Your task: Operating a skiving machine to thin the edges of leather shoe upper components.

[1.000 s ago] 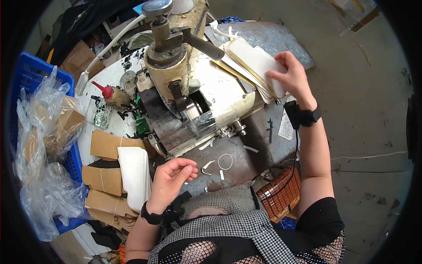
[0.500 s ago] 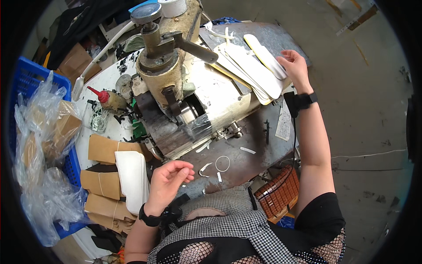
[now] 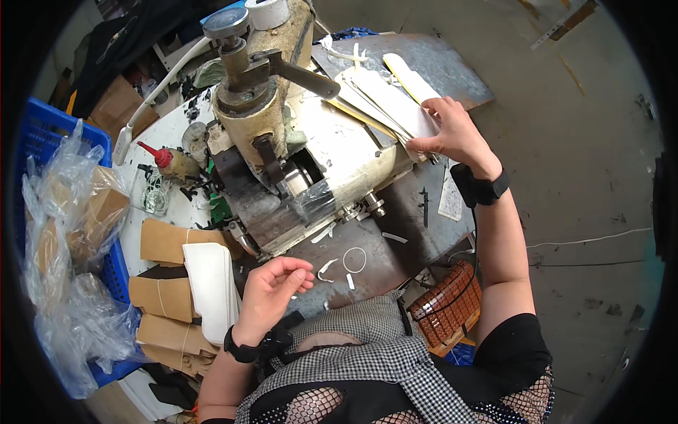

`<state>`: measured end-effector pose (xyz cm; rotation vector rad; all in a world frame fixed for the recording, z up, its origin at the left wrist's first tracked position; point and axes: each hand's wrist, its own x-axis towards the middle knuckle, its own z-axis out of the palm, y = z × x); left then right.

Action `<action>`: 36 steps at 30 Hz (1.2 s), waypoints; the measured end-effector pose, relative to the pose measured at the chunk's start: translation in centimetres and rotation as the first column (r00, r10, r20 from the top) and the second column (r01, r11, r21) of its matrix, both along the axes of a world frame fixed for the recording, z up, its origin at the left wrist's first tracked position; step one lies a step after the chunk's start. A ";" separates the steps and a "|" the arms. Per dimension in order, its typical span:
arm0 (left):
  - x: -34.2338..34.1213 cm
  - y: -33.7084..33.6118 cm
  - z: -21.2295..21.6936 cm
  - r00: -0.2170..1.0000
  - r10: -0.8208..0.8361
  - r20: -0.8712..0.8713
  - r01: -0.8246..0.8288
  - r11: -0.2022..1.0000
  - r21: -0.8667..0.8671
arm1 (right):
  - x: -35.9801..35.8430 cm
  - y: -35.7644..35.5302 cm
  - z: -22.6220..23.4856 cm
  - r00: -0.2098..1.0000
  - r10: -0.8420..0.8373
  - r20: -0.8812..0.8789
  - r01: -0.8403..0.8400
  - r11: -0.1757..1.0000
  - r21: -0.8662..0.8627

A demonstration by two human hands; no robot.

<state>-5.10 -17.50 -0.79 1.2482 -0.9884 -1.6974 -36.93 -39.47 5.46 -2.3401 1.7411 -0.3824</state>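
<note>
The stack of white strips (image 3: 392,106) is lying at the far right part of the desk (image 3: 452,67), on its dark metal top, just beside the cream machine body. The strips are long, flat and narrow, fanning slightly so that their ends are spreading apart toward the far edge; one pale yellowish piece is sticking out at the far end, and a thin yellow edge is showing along the stack's machine side. The near end of the stack is resting under the fingers of the right hand (image 3: 455,134), which is pressing on the top strip. The stack is running diagonally, from the desk's right edge toward its far side.
</note>
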 end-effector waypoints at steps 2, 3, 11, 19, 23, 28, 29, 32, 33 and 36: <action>0.2 0.2 0.0 1.000 0.005 0.006 -0.005 1.000 -0.003 | 0.3 0.2 -0.1 1.000 0.024 0.019 -0.024 1.000 -0.020; 0.1 0.2 0.0 1.000 0.005 -0.001 -0.005 1.000 -0.001 | 0.5 0.2 0.4 1.000 0.009 0.008 -0.009 1.000 0.008; 0.2 0.3 -0.1 1.000 -0.012 -0.016 0.012 0.999 -0.035 | 0.9 0.1 0.5 0.994 -0.050 0.097 0.041 0.995 0.093; 1.6 1.6 0.7 0.995 0.065 0.078 -0.063 0.998 -0.025 | 2.6 6.4 -2.1 0.935 0.099 0.341 -0.031 0.980 -0.197; 3.7 2.6 1.3 0.895 0.120 0.429 -0.015 0.971 -0.240 | -3.1 7.4 -8.9 0.704 -0.205 0.680 0.258 0.966 0.025; 4.8 3.5 0.6 0.285 0.390 0.876 0.172 0.878 -0.447 | -11.3 1.4 -15.3 0.244 -0.521 0.818 0.570 0.759 0.314; 5.6 4.1 -0.6 0.284 0.335 0.898 0.164 0.906 -0.390 | -10.5 0.5 -14.7 0.162 -0.575 0.802 0.557 0.724 0.407; 5.8 4.8 -1.3 0.179 0.308 0.934 0.160 0.928 -0.337 | -9.8 -2.0 -14.3 0.164 -0.639 0.752 0.555 0.690 0.465; 5.9 5.1 -1.7 0.152 0.309 0.939 0.140 0.934 -0.330 | -10.3 -2.4 -14.7 0.256 -0.650 0.715 0.575 0.697 0.428; 6.2 5.2 -2.3 0.137 0.318 0.938 0.078 0.940 -0.331 | -11.8 -3.7 -17.2 0.485 -0.692 0.534 0.693 0.677 0.248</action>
